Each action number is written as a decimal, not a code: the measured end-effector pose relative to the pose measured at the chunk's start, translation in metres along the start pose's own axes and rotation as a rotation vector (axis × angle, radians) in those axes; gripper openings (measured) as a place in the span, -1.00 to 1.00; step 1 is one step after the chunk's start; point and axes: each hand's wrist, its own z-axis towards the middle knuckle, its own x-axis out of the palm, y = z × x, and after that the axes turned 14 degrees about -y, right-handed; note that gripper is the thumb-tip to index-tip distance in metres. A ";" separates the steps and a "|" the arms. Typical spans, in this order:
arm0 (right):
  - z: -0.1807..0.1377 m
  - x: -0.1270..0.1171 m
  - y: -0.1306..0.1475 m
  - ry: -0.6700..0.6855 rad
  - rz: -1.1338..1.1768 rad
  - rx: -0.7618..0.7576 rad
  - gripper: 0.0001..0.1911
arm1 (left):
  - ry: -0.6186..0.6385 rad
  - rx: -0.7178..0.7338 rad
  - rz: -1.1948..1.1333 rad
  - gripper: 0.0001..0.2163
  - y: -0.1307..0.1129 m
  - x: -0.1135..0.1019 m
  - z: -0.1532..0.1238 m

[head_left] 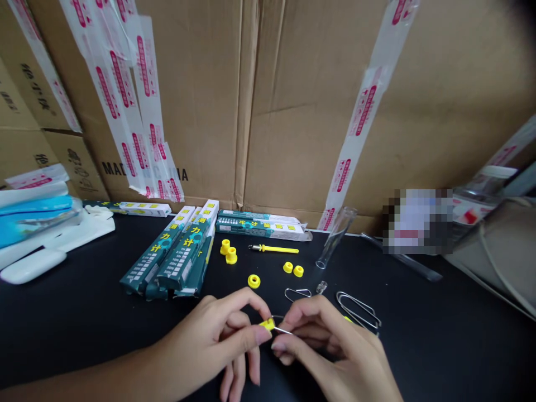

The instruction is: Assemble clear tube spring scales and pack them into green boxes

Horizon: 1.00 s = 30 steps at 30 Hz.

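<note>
My left hand (228, 329) is closed, pinching a small yellow plastic cap (267, 324) between thumb and index finger. A bent metal wire loop (283, 331) meets that cap, and my right hand (330, 335) is closed on the wire; whether its end sits inside the cap is too small to tell. Just beyond my hands lie a yellow ring-shaped cap (253, 281), a wire loop (298, 294) and a small coil spring (321, 287). Larger wire loops (358, 310) rest to the right, by my right hand, with a bit of yellow partly hidden there.
Green-and-white boxes (180, 251) stack at left; more boxes (259, 226) lie along the cardboard wall (288, 139). Yellow caps (228, 252), smaller caps (293, 269), a yellow rod (278, 249) and a clear tube (336, 237) sit on the black table. A bottle (477, 201) stands right.
</note>
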 end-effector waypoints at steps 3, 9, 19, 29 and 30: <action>-0.001 0.004 0.005 0.007 0.094 0.176 -0.70 | 0.068 -0.094 -0.105 -0.63 0.001 -0.001 0.001; 0.001 0.010 0.010 0.102 0.337 0.473 -0.57 | 0.098 -0.143 -0.179 -0.58 0.004 -0.002 0.003; 0.006 0.005 0.005 0.093 0.416 0.303 -0.78 | -0.052 -0.103 -0.279 -0.48 0.005 0.003 0.007; 0.011 0.008 0.003 0.103 0.444 0.343 -0.73 | -0.021 -0.027 -0.103 -0.56 0.007 0.003 0.002; 0.011 0.008 0.004 0.101 0.421 0.337 -0.72 | -0.014 -0.017 -0.069 -0.56 0.006 0.003 0.001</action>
